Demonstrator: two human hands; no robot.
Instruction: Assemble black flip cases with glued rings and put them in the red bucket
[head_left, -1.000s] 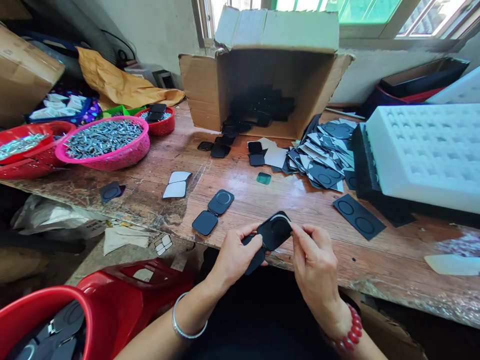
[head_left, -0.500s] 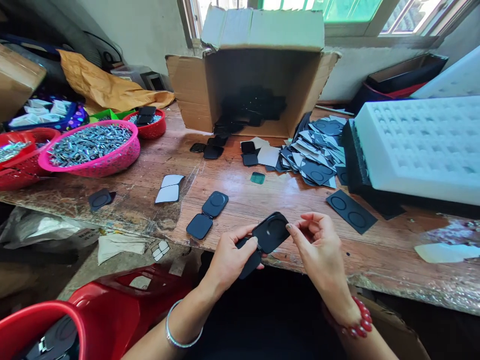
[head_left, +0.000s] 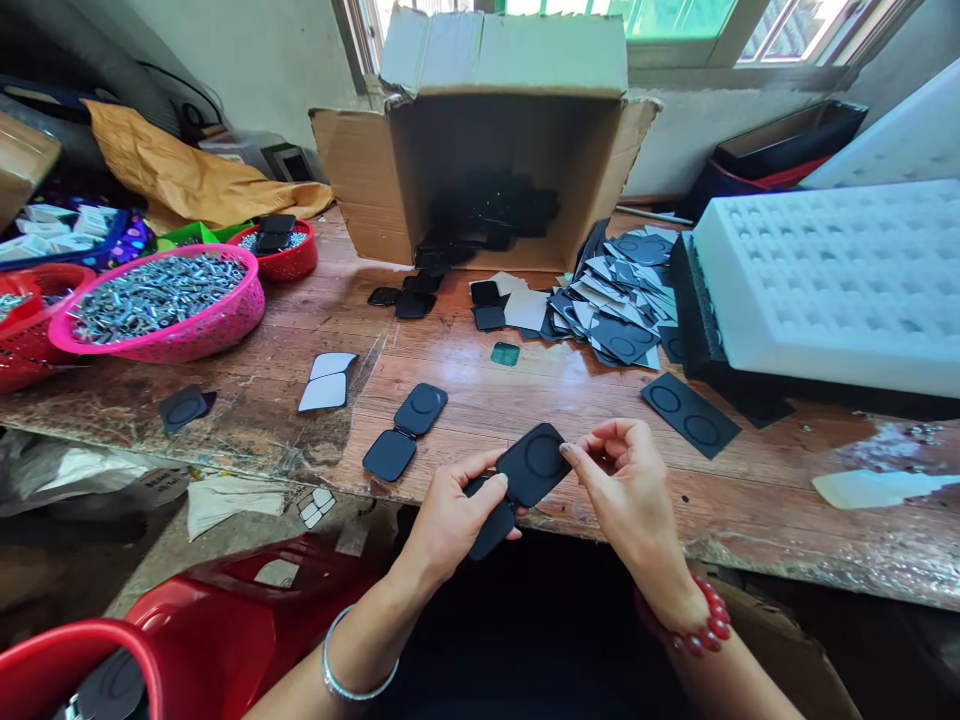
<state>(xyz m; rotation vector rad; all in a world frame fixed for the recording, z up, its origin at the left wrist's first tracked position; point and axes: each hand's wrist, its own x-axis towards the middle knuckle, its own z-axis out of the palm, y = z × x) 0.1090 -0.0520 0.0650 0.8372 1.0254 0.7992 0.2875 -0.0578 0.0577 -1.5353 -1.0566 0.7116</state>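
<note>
Black hinged case pinched in your left hand | right hand fingertips curled at its edge | matching case lies left of centre | cardboard box top centre

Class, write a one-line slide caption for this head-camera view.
Left hand holds a black two-pad folding piece while right hand touches its edge.
</note>
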